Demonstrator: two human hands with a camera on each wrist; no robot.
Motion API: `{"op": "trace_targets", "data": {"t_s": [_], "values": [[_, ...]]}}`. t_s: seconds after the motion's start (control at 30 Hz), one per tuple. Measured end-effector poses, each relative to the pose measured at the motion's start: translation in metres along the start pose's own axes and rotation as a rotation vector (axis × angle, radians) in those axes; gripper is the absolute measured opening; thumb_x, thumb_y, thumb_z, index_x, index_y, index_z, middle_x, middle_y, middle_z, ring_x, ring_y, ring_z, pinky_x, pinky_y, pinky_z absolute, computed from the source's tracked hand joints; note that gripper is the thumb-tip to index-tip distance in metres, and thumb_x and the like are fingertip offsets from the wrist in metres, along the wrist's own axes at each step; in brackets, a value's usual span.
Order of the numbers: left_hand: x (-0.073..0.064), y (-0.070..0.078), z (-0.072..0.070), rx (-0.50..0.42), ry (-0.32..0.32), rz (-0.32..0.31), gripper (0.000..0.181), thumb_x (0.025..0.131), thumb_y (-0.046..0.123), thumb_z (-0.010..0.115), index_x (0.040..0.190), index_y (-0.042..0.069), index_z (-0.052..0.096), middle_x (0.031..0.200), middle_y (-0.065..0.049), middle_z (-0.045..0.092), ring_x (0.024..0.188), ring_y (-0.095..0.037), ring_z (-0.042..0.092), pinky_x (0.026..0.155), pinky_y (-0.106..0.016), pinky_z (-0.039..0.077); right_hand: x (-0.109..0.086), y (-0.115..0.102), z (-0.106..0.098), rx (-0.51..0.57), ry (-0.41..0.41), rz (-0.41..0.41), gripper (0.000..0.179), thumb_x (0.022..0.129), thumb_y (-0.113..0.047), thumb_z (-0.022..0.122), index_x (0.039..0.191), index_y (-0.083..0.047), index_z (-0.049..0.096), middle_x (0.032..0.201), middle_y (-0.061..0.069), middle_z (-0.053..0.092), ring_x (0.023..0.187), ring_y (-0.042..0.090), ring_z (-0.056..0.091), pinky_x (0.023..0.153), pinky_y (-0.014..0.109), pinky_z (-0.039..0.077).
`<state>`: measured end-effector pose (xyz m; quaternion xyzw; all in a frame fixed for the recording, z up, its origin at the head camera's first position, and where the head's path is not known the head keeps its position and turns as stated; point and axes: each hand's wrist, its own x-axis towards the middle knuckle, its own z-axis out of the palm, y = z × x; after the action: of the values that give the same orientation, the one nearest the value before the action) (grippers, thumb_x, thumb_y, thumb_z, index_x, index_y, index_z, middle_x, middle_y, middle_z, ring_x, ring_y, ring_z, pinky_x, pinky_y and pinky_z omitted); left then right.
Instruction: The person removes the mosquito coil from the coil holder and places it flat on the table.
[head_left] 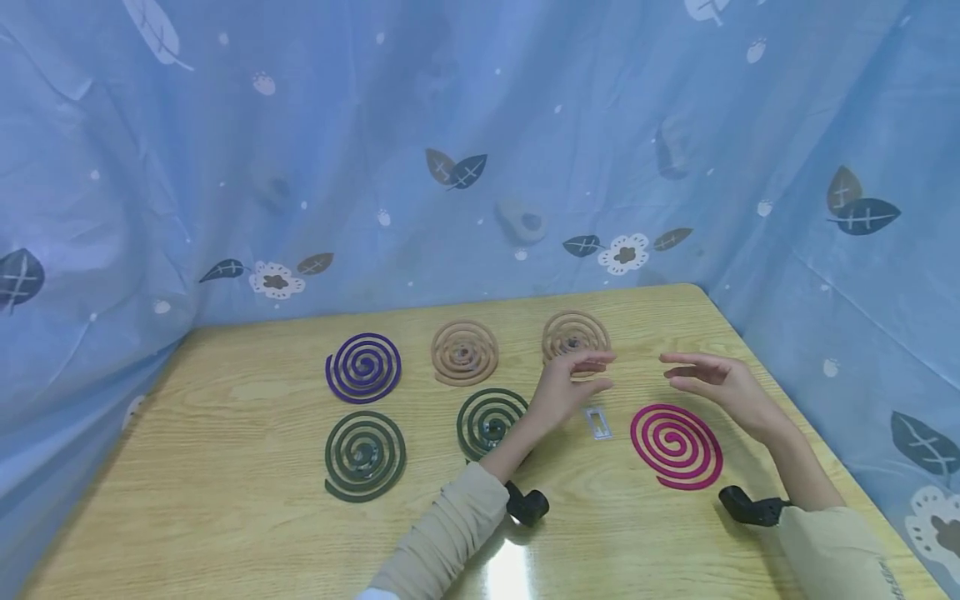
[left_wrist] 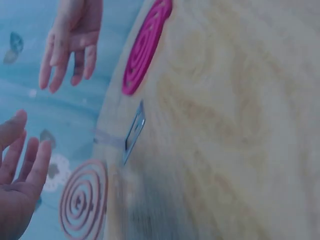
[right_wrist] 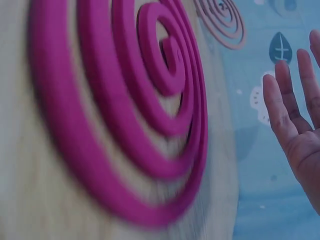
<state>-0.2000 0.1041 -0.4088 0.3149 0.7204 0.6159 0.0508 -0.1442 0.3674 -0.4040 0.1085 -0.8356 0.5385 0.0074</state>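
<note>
Both hands hover over the table facing each other, holding nothing. My left hand (head_left: 564, 388) overlaps the lower edge of a tan mosquito coil (head_left: 573, 342) in the head view, its fingers loosely bent. Beyond a magenta mosquito coil (head_left: 674, 437) hangs my right hand (head_left: 723, 387), fingers extended and thumb apart. Between the hands, on the wood, lies a small flat metal coil stand (head_left: 599, 425), seen edge-on in the left wrist view. Part of a dark green coil (head_left: 491, 427) is hidden under my left forearm. The magenta coil (right_wrist: 60, 135) fills much of the right wrist view.
Further left lie a purple coil (head_left: 364, 367), another tan coil (head_left: 465, 353) and a second dark green coil (head_left: 363, 454). A blue patterned curtain (head_left: 480, 150) hangs behind the wooden table (head_left: 225, 500) and along its right side. Black wrist cameras (head_left: 528, 507) sit below the hands.
</note>
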Motion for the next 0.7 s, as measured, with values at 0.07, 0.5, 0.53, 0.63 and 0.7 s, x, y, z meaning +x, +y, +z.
{"op": "trace_targets", "data": {"t_s": [0.07, 0.5, 0.53, 0.63, 0.7], "values": [[0.004, -0.002, -0.004, -0.020, 0.030, -0.008, 0.032, 0.086, 0.002, 0.070, 0.117, 0.002, 0.066, 0.115, -0.012, 0.067, 0.107, -0.025, 0.063, 0.090, -0.030, 0.055, 0.005, 0.001, 0.003, 0.020, 0.001, -0.005, 0.040, 0.095, -0.008, 0.060, 0.132, 0.005, 0.052, 0.120, -0.016, 0.063, 0.106, 0.005, 0.062, 0.086, 0.015, 0.051], [0.019, -0.002, -0.020, -0.023, 0.146, -0.040, 0.028, 0.087, 0.004, 0.069, 0.114, -0.002, 0.066, 0.110, -0.017, 0.067, 0.102, -0.029, 0.064, 0.082, -0.025, 0.055, 0.039, 0.003, 0.015, 0.046, -0.010, 0.033, 0.045, 0.095, -0.017, 0.062, 0.135, 0.000, 0.051, 0.123, -0.010, 0.063, 0.108, 0.005, 0.061, 0.086, 0.014, 0.051], [0.019, 0.001, -0.022, -0.028, 0.151, -0.033, 0.028, 0.087, 0.003, 0.069, 0.114, -0.004, 0.065, 0.111, -0.019, 0.066, 0.103, -0.032, 0.064, 0.082, -0.025, 0.054, 0.042, 0.003, 0.016, 0.056, -0.014, 0.030, 0.045, 0.095, -0.017, 0.062, 0.135, 0.001, 0.051, 0.123, -0.010, 0.063, 0.108, 0.004, 0.061, 0.087, 0.015, 0.051], [0.023, -0.003, -0.024, -0.031, 0.174, -0.024, 0.029, 0.087, 0.003, 0.068, 0.114, -0.006, 0.064, 0.112, -0.023, 0.065, 0.103, -0.035, 0.063, 0.083, -0.026, 0.054, 0.050, 0.005, 0.016, 0.086, -0.028, 0.022, 0.045, 0.095, -0.016, 0.061, 0.136, -0.001, 0.051, 0.123, -0.013, 0.062, 0.108, 0.001, 0.060, 0.087, 0.015, 0.051], [0.027, -0.010, -0.024, -0.013, 0.191, -0.035, 0.029, 0.087, 0.004, 0.068, 0.115, -0.005, 0.064, 0.113, -0.020, 0.066, 0.103, -0.031, 0.064, 0.083, -0.024, 0.054, 0.055, 0.006, 0.017, 0.115, -0.045, 0.025, 0.044, 0.095, -0.014, 0.061, 0.137, -0.001, 0.050, 0.125, -0.013, 0.060, 0.109, -0.001, 0.059, 0.088, 0.016, 0.052]]}}
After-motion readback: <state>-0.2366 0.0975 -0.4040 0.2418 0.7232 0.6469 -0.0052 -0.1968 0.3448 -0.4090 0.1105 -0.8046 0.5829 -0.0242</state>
